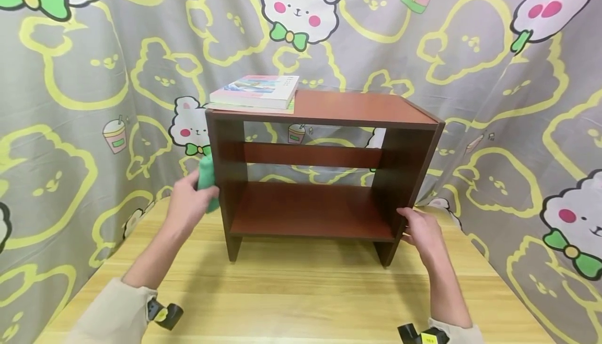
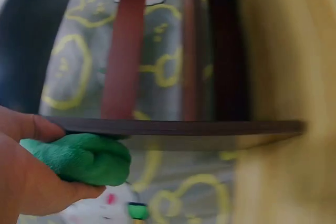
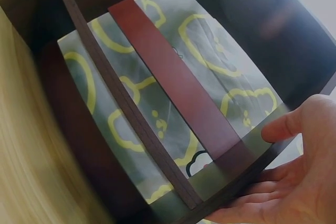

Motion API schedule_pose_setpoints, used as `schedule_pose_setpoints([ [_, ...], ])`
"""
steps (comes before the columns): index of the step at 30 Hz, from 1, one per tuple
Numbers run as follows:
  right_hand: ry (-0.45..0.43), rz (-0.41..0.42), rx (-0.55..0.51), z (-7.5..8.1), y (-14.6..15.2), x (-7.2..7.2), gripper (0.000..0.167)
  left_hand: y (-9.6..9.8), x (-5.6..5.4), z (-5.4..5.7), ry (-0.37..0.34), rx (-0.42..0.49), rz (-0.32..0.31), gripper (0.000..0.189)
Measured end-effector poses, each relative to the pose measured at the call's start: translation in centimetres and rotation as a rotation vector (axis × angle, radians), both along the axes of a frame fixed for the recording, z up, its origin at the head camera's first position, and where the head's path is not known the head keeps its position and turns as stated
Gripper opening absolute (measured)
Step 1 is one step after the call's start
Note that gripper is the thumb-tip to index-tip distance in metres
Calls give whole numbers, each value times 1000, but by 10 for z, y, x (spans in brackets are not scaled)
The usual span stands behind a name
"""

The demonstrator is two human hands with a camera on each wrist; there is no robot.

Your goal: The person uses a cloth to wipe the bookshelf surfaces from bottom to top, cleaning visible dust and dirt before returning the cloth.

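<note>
A small dark-brown wooden shelf stands upright on the table, its open front facing me. My left hand holds a folded green cloth against the outer face of the left side panel. In the left wrist view the cloth bunches between thumb and fingers, right at the panel's front edge. On the other side, my right hand grips the lower front edge of the right side panel. The right wrist view shows that thumb on the inner face and the fingers around the outside.
Books lie stacked on the left end of the shelf's top board. The light wooden table extends in front of the shelf. A patterned curtain hangs close behind and along both sides.
</note>
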State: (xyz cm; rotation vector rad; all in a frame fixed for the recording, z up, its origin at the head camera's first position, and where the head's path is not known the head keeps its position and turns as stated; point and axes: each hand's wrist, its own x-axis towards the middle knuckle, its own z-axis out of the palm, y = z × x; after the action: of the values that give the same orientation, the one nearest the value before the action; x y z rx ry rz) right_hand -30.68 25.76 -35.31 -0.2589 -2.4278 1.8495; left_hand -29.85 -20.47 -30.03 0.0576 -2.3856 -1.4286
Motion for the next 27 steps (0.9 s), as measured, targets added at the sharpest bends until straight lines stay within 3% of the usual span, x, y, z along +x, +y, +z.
schedule_pose_setpoints([
  [7,5,2,14,-1,0,2,61,-10,-9,-58,-267,2,-173,46],
  [10,0,0,12,-1,-1,2,61,-15,-14,-73,-353,14,-231,48],
  [13,4,0,0,-1,-2,2,61,-19,-19,-82,-419,39,-263,62],
  [17,12,3,-8,-1,-2,2,61,-24,-24,-95,-451,50,-297,74],
  [21,18,-3,-3,-1,-3,2,59,-26,-28,-108,-427,66,-330,57],
  [27,15,-19,10,-1,-2,2,58,-25,-31,-118,-432,73,-268,56],
])
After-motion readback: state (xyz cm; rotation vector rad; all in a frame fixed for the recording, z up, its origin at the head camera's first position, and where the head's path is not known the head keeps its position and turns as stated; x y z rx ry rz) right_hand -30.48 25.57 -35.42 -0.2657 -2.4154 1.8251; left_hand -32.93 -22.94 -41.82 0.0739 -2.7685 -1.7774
